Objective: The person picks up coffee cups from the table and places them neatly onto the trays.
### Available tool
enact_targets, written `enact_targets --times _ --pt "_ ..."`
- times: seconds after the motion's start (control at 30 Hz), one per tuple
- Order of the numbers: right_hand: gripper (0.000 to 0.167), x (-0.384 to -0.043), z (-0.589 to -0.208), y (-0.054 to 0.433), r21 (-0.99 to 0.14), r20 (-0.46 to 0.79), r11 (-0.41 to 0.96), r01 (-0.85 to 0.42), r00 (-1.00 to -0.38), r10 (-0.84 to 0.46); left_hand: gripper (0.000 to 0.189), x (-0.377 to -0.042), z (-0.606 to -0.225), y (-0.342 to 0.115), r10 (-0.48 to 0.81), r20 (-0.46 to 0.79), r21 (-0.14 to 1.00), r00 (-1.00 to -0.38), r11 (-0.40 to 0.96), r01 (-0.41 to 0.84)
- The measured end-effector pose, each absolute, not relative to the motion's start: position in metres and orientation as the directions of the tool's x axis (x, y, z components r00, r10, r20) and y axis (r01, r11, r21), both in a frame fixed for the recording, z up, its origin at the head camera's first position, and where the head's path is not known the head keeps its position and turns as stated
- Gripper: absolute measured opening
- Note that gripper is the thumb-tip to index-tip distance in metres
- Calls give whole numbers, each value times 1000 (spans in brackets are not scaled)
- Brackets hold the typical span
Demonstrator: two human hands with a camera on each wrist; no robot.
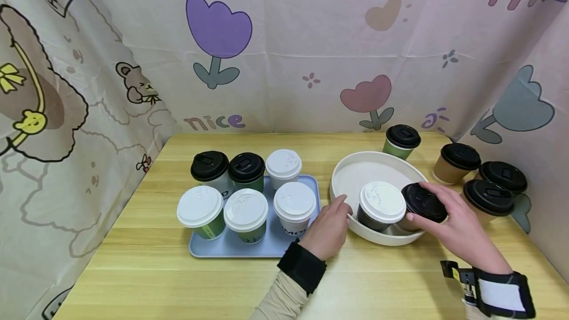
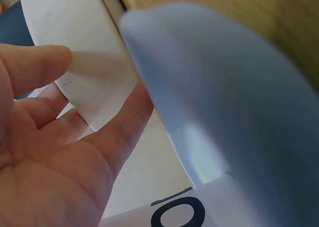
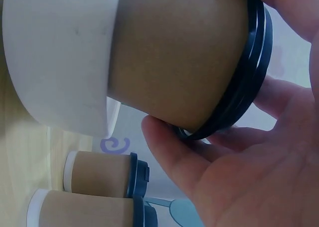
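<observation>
My right hand (image 1: 460,223) grips a brown paper coffee cup (image 3: 179,52) by its black lid (image 1: 424,203), thumb and fingers spread around it. That cup stands tilted at the right rim of a white round tray (image 1: 355,172). Beside it, inside the tray, sits a dark cup with a white lid (image 1: 382,201). At the tray's left rim, my left hand (image 1: 328,228) holds the edge, fingers bent against the white wall (image 2: 99,52); some fingertips are hidden. A blue rectangular tray (image 1: 266,251) lies just left of this hand.
Several lidded cups stand on the blue tray, including a white-lidded cup (image 1: 295,206) near my left hand. To the right are brown cups with black lids (image 1: 455,162). A green cup (image 1: 400,141) stands behind the round tray. Patterned cloth (image 1: 289,38) borders the wooden table (image 1: 213,285).
</observation>
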State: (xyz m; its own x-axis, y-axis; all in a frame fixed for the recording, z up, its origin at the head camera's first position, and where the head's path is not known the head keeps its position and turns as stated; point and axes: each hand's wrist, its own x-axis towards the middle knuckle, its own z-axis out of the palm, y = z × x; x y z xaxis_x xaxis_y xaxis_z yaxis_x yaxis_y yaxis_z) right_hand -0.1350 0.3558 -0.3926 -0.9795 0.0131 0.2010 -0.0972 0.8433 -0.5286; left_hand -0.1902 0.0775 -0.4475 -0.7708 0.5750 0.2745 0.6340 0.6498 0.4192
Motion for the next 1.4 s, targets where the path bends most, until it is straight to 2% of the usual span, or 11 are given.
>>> enact_targets --times 0.53,0.93,1.1,1.23,1.3,1.4 --pt "92 -137 -396 352 -561 140 822 -98 -990 -22 16 -190 -448 78 582 277 407 -765 650 642" --pt "118 -126 -398 359 -602 147 793 -93 -989 -5 16 -190 -446 78 574 260 427 -777 654 625" --pt "118 -114 -396 377 -607 142 794 -35 -988 65 17 -189 -446 78 571 251 438 -782 653 618" --pt "100 -108 -395 389 -609 212 794 -2 -964 161 17 -189 -446 78 569 233 445 -789 659 606" --pt "89 -108 -393 394 -614 263 787 58 -925 274 18 -189 -446 78 568 226 450 -792 660 602" --pt "80 -110 -392 401 -644 298 739 198 -825 481 19 -189 -446 78 566 214 462 -796 660 593"
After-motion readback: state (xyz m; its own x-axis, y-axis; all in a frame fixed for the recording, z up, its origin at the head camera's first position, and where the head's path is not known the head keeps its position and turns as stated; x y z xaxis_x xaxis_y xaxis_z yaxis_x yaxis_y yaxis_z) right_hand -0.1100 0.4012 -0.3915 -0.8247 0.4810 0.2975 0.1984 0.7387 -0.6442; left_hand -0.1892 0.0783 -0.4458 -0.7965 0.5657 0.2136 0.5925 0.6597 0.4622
